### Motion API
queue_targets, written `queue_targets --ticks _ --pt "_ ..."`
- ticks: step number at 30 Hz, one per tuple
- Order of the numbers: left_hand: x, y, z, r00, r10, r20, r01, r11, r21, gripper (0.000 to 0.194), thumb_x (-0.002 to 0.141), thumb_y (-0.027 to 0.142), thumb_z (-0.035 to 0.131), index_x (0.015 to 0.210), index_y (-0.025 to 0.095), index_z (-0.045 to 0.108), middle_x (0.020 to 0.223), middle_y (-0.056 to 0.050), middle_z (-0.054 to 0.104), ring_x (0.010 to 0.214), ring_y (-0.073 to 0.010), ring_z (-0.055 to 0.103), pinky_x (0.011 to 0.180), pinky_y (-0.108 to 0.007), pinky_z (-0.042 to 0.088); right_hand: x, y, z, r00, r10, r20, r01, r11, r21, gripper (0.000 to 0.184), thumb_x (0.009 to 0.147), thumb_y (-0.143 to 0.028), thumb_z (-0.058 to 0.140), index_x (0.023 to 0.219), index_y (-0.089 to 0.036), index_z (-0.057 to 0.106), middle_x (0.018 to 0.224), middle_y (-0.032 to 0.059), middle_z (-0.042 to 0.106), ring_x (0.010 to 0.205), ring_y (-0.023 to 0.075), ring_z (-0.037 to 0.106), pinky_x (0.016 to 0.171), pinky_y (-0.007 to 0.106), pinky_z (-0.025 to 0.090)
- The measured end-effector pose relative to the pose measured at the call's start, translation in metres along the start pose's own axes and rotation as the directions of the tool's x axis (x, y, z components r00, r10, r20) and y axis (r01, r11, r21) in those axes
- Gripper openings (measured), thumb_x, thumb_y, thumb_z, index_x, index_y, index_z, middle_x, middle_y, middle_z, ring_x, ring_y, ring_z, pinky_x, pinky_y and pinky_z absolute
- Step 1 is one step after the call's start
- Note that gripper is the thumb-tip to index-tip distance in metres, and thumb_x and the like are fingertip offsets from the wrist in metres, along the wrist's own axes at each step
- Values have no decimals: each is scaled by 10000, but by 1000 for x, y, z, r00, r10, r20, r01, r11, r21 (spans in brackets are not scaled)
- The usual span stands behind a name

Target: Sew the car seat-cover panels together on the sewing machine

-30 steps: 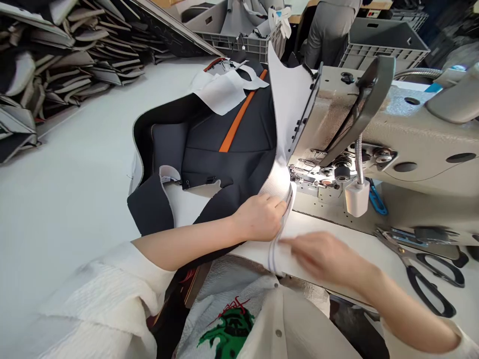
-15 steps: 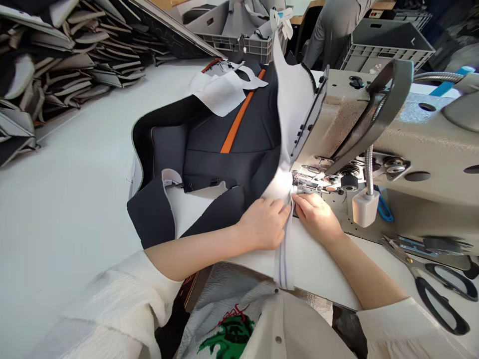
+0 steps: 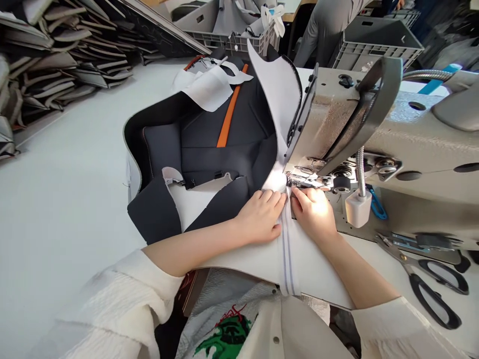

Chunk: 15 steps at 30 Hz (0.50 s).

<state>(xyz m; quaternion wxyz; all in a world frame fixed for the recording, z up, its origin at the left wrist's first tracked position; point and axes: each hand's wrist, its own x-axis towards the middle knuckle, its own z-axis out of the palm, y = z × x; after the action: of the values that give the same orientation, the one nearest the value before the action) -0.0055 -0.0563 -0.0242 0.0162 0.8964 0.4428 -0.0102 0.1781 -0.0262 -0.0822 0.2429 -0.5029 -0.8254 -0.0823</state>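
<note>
A black seat cover (image 3: 209,154) with an orange stripe (image 3: 226,118) and white backing lies on the table, its seam edge fed under the presser foot (image 3: 294,180) of the sewing machine (image 3: 374,134). My left hand (image 3: 262,215) rests on the white fabric (image 3: 258,257) just left of the seam, fingers curled and pressed down. My right hand (image 3: 312,209) presses the fabric on the right of the seam, fingertips close to the foot, lit by the machine lamp (image 3: 357,209).
Black-handled scissors (image 3: 430,281) lie on the machine bed at right. Stacks of cut pieces (image 3: 56,55) line the far left. Grey crates (image 3: 374,42) stand behind the machine, and a person in grey (image 3: 322,25) stands beyond.
My right hand came in from the lower right to the presser foot and settled on the fabric. The seam has moved up toward the needle, and the folded edge now lies flatter.
</note>
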Motion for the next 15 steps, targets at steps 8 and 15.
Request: queue_targets --ticks 8,15 --pt "-26 -24 11 959 255 -122 -225 950 217 383 891 110 355 1241 86 506 1315 -129 518 1161 -236 483 877 -360 428 -1 -4 -2 998 -65 -20 65 997 -33 218 900 -237 484 970 -146 669 808 62 649 742 197 517 645 292 420" --pt "-11 -19 31 893 279 -352 -215 954 210 313 933 128 332 1121 77 578 1102 -127 650 1008 -186 608 800 -290 498 0 -13 -10 971 -238 3 238 971 11 244 907 -139 424 1060 -115 612 919 81 677 788 186 548 755 299 440"
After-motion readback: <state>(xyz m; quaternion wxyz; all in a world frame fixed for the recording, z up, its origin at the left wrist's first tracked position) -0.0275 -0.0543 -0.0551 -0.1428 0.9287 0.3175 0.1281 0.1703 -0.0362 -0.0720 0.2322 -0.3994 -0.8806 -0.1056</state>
